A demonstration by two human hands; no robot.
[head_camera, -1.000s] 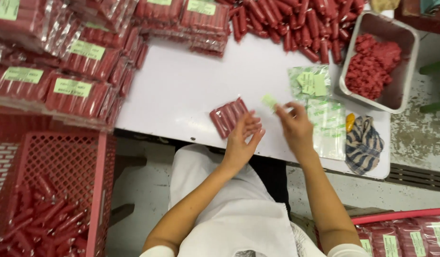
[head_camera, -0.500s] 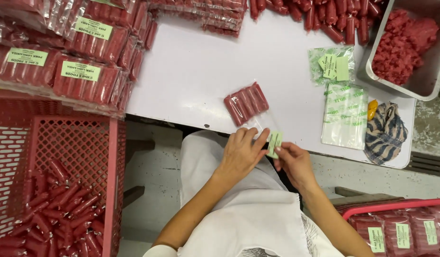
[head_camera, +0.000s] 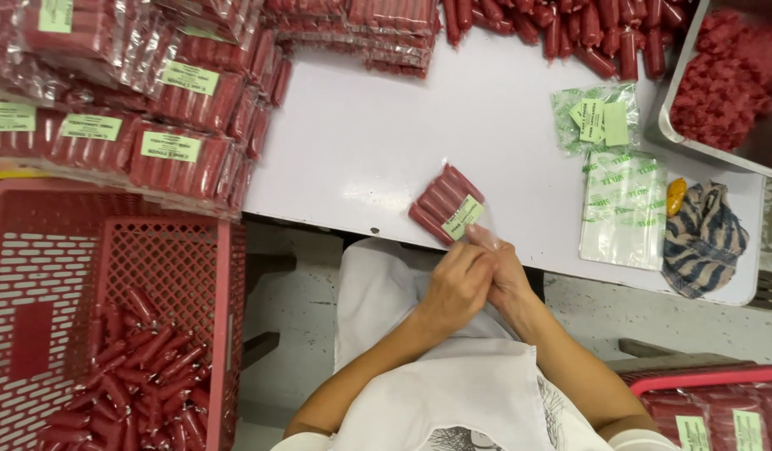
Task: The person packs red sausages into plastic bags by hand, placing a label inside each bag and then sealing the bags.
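Red sausage pack (head_camera: 446,205) lies just ahead of my hands, long axis slanting up-right; right hand (head_camera: 504,269) nearer, fingertips on its wrap, left hand (head_camera: 457,284) curled over it.

Both bare forearms angle up from the lower edge and converge. The left hand (head_camera: 454,284) lies knuckles-up, fingers curled and pressed against the right hand (head_camera: 504,271). The right hand's fingers extend forward, fingertips (head_camera: 478,238) just beyond the left's knuckles, thumb hidden.
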